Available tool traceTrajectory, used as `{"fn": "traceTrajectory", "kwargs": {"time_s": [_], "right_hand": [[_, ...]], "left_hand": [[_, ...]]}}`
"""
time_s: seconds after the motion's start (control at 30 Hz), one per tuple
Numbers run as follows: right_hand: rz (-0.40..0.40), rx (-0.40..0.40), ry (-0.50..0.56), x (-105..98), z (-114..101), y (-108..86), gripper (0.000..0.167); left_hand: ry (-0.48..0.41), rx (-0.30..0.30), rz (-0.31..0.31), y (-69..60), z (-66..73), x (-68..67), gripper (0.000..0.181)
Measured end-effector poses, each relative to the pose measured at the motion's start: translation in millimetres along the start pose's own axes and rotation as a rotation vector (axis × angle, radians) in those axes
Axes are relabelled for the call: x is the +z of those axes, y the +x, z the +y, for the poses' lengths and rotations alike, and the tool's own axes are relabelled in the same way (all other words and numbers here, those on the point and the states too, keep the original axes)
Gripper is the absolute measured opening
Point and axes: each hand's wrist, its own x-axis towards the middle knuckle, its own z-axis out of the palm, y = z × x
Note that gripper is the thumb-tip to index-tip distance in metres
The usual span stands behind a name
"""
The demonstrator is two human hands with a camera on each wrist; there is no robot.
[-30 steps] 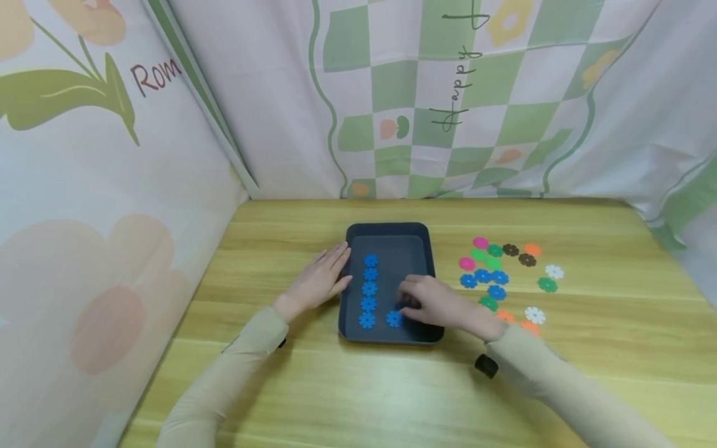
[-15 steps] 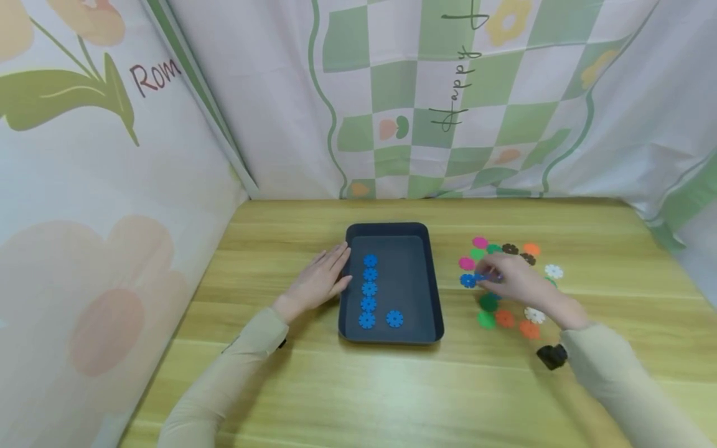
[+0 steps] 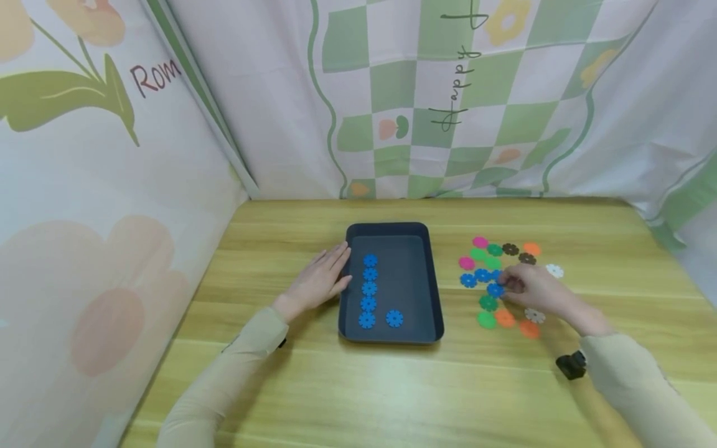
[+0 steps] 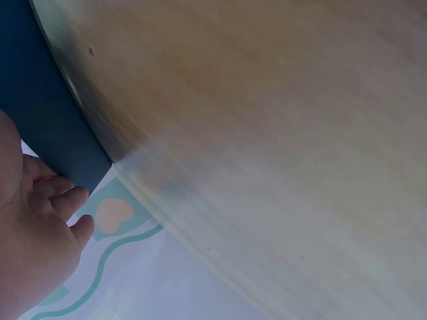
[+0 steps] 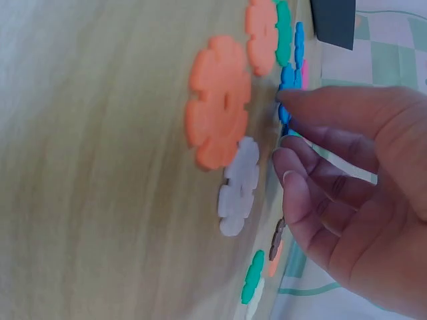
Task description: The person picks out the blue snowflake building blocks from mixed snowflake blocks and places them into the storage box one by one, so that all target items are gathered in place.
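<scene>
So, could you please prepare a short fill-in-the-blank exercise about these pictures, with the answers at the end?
1. The flower-shaped discs inside the dark rectangular tray are all ____.
2. In that tray, ____ of them form a column and one lies apart.
3. In the head view, the left hand rests against the tray's ____ side.
4. Exactly ____ brown discs are visible on the table.

Missing words: blue; five; left; two.

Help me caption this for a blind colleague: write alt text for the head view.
A person's right hand is at blue flower-shaped discs among other coloured discs on a wooden table. The left hand rests against a dark tray; inside it, five blue discs form a column, with a sixth apart.
</scene>
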Motion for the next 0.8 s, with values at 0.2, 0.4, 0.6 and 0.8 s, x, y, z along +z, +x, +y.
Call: {"fn": "traceTrajectory", "kwargs": {"time_s": [0.2,0.4,0.6,0.8], "right_hand": [[0.003,-0.003,-0.004,2.7,1.9,0.4,0.018],[0.012,0.014,-0.007,3.4,-1.3,1.6,0.02],[-0.008,0.033,0.004,2.7,-2.7,3.4,0.019],[-0.037,0.049,0.032,1.4,-2.4,2.1,0.022]], "left_hand": [[-0.006,0.001,0.007,-0.3,0.1,0.6,0.065],[-0.008,0.008,0.016,-0.4,-0.3,0.4,0.065],[0.005,0.002,0.008,-0.3,-0.4,0.0,0.066],[0.007,-0.004,-0.008,-0.1,-0.4,-0.4,0.066]]}}
